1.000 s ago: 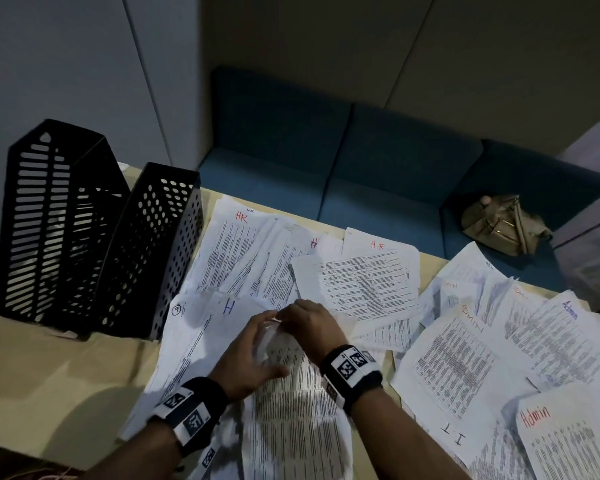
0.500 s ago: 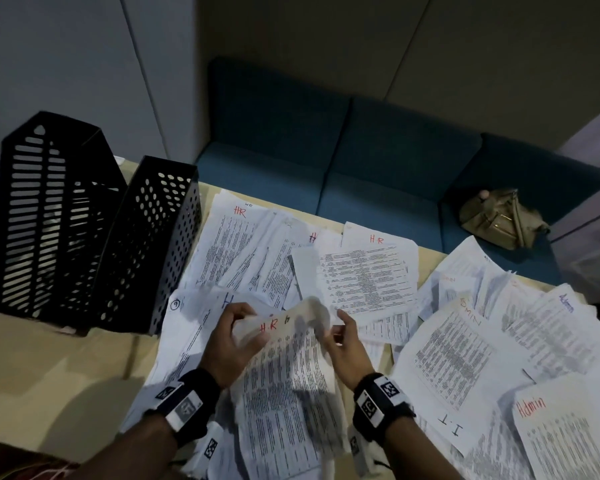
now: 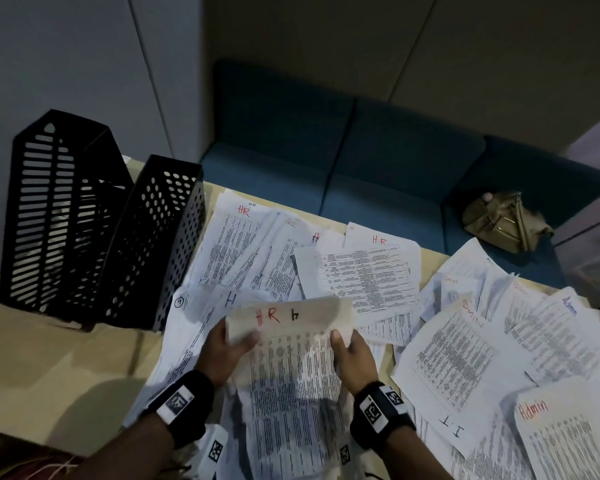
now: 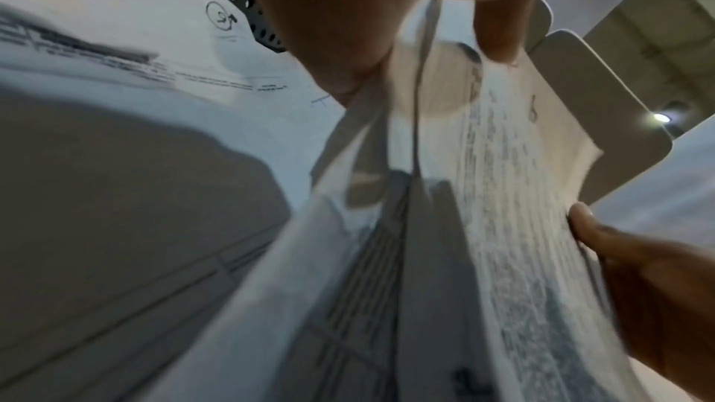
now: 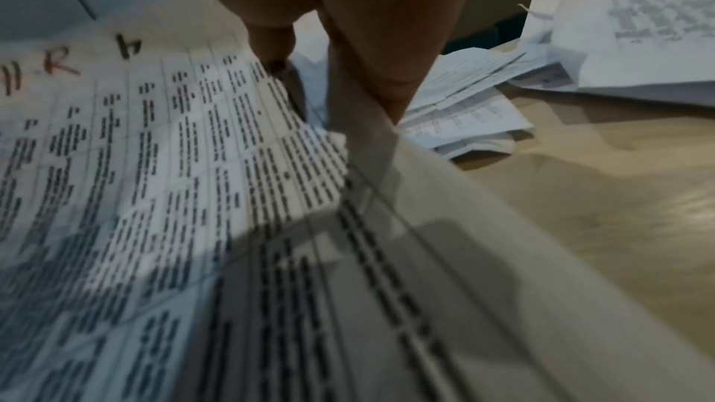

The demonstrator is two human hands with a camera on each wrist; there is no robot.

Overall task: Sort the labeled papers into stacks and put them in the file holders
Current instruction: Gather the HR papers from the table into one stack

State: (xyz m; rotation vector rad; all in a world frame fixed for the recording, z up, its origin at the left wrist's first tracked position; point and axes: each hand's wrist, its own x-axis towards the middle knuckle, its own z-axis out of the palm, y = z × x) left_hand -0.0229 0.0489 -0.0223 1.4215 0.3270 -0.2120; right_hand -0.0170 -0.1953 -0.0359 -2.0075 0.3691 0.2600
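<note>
I hold up a printed sheet marked "HR 4" (image 3: 288, 344) over the paper pile, with more sheets hanging under it. My left hand (image 3: 231, 344) pinches its top left corner, thumb on the front. At the top right edge my right hand (image 3: 347, 344) pinches the same sheet. In the left wrist view the left hand (image 4: 387, 51) grips the papers (image 4: 503, 194) from above. The right wrist view shows the right hand (image 5: 340, 78) pinching the HR sheet (image 5: 154, 149). Two black file holders (image 3: 94, 223) stand at the table's left.
Loose sheets marked HR (image 3: 243, 244), Admin (image 3: 548, 441) and I.T (image 3: 458, 407) cover the wooden table (image 3: 49, 368). A blue sofa (image 3: 378, 161) runs behind the table with a tan bag (image 3: 503, 220) on it.
The crumpled HR sheet has been lifted and spread flat; my hands moved apart to its two top corners.
</note>
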